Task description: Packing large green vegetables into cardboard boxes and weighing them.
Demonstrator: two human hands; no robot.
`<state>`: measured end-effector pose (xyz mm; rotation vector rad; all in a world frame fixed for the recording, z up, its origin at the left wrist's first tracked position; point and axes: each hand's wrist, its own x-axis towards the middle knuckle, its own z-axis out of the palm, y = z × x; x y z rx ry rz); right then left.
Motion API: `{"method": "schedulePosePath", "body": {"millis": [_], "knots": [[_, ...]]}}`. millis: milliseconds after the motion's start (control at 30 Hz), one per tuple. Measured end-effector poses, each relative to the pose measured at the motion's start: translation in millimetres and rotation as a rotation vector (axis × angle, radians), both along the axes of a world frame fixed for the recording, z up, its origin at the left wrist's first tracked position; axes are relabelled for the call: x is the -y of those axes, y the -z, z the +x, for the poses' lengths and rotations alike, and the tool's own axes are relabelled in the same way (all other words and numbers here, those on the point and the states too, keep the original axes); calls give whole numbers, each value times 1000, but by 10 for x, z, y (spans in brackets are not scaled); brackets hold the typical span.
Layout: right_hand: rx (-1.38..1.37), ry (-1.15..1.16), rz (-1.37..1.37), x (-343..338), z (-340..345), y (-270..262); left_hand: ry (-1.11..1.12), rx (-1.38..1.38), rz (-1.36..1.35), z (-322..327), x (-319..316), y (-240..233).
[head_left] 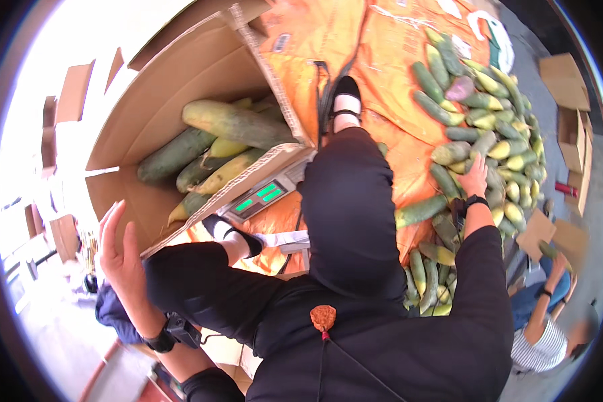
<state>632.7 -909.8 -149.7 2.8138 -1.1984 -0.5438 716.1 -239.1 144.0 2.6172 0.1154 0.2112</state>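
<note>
My left hand (123, 256) is raised beside the near left edge of a cardboard box (125, 201), fingers apart and holding nothing. Several large green and yellowish radishes (236, 123) lie inside the box, which rests on a digital scale (261, 196) with lit green displays. On the right, my right hand (475, 178) reaches onto a big pile of green radishes (502, 151), its fingers touching one of them. Whether it grips that radish cannot be told. A single purplish radish (461, 88) lies among the green ones.
Orange sheeting (382, 75) covers the floor under the pile, with black straps (323, 95) across it. A co-worker (540, 331) at the lower right holds a radish near an open carton (570, 241). More cartons (570, 135) stand at the far right.
</note>
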Motion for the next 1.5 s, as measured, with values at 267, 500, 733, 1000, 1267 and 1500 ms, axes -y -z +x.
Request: {"method": "schedulePosePath", "body": {"millis": [267,500,733,1000,1267,1500], "knots": [[-225,-81,-144,-227,239,113,-6,-30,45,9,76,-26],[-74,-180,-7,-432,-3,-40,17,59,-15,-5,-8,31],[520,-447,189,-565,274,-986,33,90,-90,-40,-19,-9],[1232,-568,427,-1640,1089,-2932,71,185,-120,-110,-82,-83],[1679,-664,1098,-2734,1405,-3587,59,209,-172,-220,-128,-244],[1538,-641,1501,-3206,1397,-3491,47,228,-214,-268,-205,-186]]}}
